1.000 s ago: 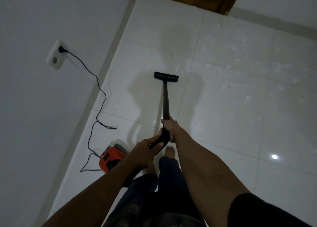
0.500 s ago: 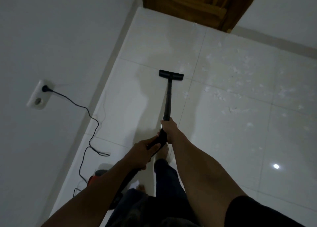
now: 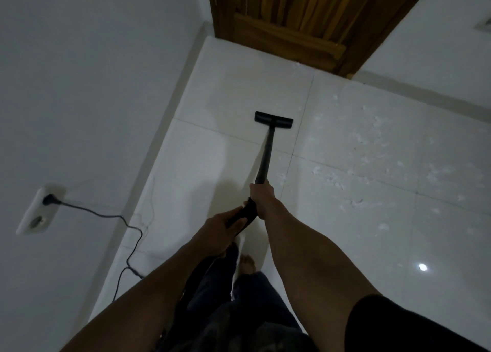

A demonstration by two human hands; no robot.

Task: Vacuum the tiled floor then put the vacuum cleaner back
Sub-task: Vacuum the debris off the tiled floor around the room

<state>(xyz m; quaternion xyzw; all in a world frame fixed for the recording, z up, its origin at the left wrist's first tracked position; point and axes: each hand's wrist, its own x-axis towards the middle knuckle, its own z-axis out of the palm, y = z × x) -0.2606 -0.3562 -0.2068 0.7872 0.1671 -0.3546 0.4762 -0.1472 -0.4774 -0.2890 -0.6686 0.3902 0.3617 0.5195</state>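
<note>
So the right hand (image 3: pixel 261 196) is curled round the vacuum wand (image 3: pixel 265 155) up front, left hand (image 3: pixel 220 228) gripping the handle just behind, wand pointing straight ahead to the floor head (image 3: pixel 274 119) on the tiled floor (image 3: pixel 212 165), white scraps (image 3: pixel 358 203) off to its right.

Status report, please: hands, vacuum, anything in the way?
Left hand, right hand grip wand. Floor head on tile. White scraps to its right; cord by left wall.

black short sleeve (image 3: pixel 393 322) on right arm; forearms (image 3: pixel 300 248) bare; left hand (image 3: pixel 220 227), right hand (image 3: pixel 261 197) bare; dark loose trousers (image 3: pixel 247 306); bare foot (image 3: pixel 247 263) below hem.
</note>
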